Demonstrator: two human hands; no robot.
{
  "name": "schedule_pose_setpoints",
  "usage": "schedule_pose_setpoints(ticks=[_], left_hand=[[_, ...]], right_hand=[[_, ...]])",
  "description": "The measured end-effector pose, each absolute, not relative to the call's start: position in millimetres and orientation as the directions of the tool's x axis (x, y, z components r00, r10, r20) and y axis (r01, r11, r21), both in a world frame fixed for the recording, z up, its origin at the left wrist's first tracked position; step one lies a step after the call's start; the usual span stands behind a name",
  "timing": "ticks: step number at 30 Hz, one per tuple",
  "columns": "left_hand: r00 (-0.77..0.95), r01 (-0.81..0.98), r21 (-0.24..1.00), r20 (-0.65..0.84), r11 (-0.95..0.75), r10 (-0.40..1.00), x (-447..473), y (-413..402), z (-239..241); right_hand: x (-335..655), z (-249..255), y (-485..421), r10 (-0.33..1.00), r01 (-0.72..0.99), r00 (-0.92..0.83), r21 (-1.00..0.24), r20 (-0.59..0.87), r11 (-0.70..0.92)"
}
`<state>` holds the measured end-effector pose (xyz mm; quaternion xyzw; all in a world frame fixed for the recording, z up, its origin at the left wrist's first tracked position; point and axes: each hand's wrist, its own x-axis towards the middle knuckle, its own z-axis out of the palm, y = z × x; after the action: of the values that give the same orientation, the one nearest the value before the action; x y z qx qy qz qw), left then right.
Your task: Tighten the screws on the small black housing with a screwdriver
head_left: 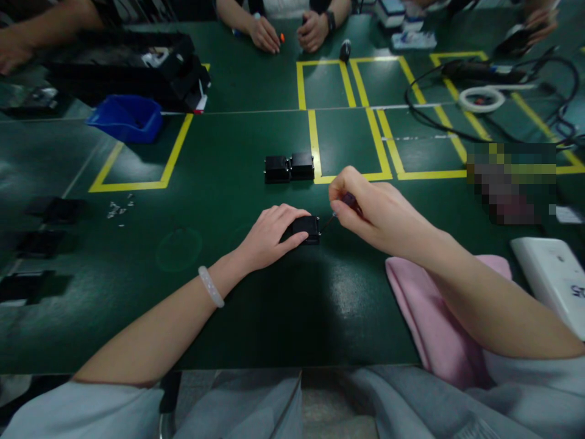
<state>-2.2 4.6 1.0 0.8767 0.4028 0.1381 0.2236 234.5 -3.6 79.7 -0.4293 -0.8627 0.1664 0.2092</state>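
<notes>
A small black box [307, 229] is pinned flat to the table [228, 183] under the closed left hand [273, 235]. A thin screwdriver [340, 208] is pinched in the right hand [370, 210], tip at the box's right edge. Box judged light, rigid, prone to sliding; best gripped by its sides. 2 like boxes [289, 167] lie beyond.

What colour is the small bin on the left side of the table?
The small bin is blue, seen in the head view, at a yellow-taped corner of the green table.

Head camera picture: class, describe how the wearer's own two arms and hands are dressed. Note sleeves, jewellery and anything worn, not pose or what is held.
Both forearms are bare. The left hand has a pale, beaded-looking bracelet on its wrist. The right hand shows no ring, watch or band. Light grey short sleeves appear at the bottom edge. No gloves on either hand.
</notes>
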Motion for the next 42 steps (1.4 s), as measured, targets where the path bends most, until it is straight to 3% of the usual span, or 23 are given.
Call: schedule_pose_setpoints(ticks=[42], left_hand=[[0.644,0.629,0.509,0.083,-0.588,0.761,-2.5,4.9,0.2]], right_hand=[[234.1,83.9,-5.0,0.789,0.656,-0.592,-0.468,0.168,0.592]])
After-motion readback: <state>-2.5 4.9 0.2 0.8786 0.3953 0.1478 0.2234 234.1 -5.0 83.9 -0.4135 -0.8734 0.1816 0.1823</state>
